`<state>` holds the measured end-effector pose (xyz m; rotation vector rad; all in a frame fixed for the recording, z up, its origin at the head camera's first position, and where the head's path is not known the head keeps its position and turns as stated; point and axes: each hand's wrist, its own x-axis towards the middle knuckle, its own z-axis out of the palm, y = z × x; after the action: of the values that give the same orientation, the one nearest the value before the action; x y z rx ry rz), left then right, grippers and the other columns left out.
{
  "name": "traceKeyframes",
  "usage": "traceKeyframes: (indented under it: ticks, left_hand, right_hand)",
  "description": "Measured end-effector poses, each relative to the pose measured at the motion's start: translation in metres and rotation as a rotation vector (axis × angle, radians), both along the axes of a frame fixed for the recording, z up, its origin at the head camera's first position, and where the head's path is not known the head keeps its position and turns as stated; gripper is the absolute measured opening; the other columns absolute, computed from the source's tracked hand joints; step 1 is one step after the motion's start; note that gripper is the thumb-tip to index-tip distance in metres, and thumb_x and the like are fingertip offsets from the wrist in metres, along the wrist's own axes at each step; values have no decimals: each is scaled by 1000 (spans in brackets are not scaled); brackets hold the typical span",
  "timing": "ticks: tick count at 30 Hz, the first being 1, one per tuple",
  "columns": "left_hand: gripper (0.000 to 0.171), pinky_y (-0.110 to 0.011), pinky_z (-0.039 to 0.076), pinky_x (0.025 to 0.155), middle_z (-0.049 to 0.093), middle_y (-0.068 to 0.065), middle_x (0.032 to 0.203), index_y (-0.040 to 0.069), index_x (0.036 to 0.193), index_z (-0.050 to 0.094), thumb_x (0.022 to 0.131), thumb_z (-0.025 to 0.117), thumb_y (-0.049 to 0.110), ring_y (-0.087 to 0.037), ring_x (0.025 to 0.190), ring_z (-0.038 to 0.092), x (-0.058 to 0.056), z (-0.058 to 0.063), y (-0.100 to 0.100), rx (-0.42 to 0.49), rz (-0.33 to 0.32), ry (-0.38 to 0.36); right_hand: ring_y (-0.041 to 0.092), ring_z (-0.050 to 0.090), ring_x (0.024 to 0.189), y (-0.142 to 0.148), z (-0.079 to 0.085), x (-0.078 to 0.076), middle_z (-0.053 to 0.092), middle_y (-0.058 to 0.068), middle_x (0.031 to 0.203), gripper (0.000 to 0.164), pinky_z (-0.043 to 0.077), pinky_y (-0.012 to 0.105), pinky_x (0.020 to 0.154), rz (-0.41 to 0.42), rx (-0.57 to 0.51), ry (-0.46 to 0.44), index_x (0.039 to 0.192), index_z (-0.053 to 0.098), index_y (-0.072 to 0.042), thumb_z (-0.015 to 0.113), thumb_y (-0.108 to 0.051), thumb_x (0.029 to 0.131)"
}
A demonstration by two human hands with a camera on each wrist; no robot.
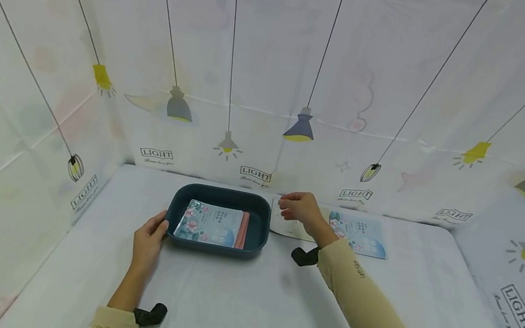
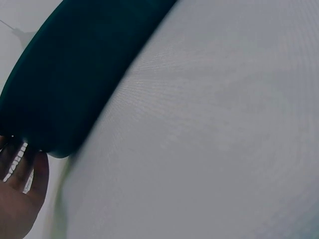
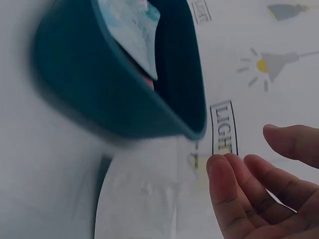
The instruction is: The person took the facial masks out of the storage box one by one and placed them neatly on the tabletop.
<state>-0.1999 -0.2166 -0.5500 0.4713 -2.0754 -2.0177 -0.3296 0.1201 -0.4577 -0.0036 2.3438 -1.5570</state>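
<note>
A dark teal plastic basin [image 1: 213,249] sits on the white-covered table. Inside lies a flat pale-blue floral packet [image 1: 212,224], with pink-red packets [image 1: 242,231] showing at its right edge. My left hand [image 1: 149,241] is at the basin's left end, thumb at the rim; in the left wrist view its extended fingers [image 2: 37,179] meet the basin wall. My right hand [image 1: 304,212] hovers right of the basin, over a whitish flat packet [image 1: 285,227]. Its fingers are loosely bent with nothing between them, and the thumb stands apart in the right wrist view.
Another blue floral packet [image 1: 365,238] lies to the right of the whitish one, partly behind my right forearm. A lamp-printed cloth [image 1: 268,71] hangs behind the table and along both sides. Each wrist wears a black device [image 1: 150,314].
</note>
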Motion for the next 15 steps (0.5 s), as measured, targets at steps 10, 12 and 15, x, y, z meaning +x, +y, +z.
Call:
traceKeyframes:
  ticks: [10,12,15]
  left_hand:
    - [42,0,46,80,49,-12,147,6,144,46,104,46,19,-23,132,49,1,1,1,-8,-6,-13]
    - [42,0,46,80,49,-12,147,7,144,46,104,46,20,-24,132,49,1,1,1,-8,-7,-12]
    - [42,0,46,81,48,-12,148,7,144,46,104,46,20,-23,133,49,1,1,1,-8,-9,-10]
  right_hand:
    - [26,69,87,-46,-2,11,69,19,110,28,60,35,81,50,15,-24,114,65,3,65,-15,92]
    - [28,70,90,-53,-4,13,70,19,110,28,59,37,83,65,32,-15,114,66,3,65,-15,92]
    - [32,70,93,-63,-9,15,70,19,110,27,59,40,84,88,61,-4,113,66,4,65,-14,92]
